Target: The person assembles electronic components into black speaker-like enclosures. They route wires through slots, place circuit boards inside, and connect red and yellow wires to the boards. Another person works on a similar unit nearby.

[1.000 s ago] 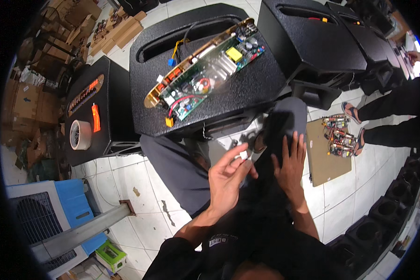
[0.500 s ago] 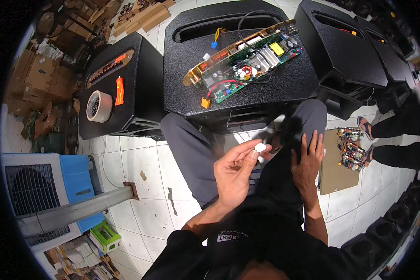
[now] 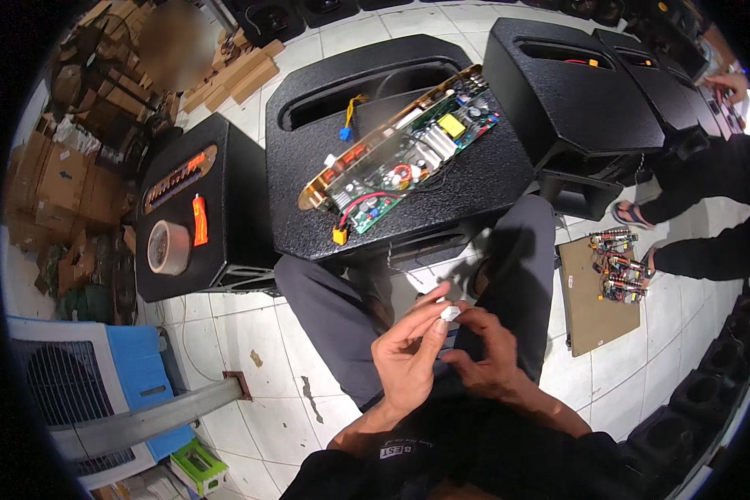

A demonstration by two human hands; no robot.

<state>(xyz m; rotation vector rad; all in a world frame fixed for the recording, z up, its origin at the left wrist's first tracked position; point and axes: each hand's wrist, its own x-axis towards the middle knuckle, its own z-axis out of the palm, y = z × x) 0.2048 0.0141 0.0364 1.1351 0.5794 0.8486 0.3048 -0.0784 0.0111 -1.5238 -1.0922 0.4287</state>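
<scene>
White piece (image 3: 450, 313), one in number, sits pinched between thumb and fingers of the left hand (image 3: 406, 357), while the right hand (image 3: 490, 360), lying on the right knee (image 3: 532, 220) half a second ago, is now up beside it, fingers close; whether it grips too, I can't tell. One circuit board (image 3: 415, 162) rests on a black speaker cabinet (image 3: 479, 185); one tape roll (image 3: 179, 262) and one orange tube (image 3: 200, 222) sit on a second cabinet (image 3: 248, 200) to its left.
</scene>
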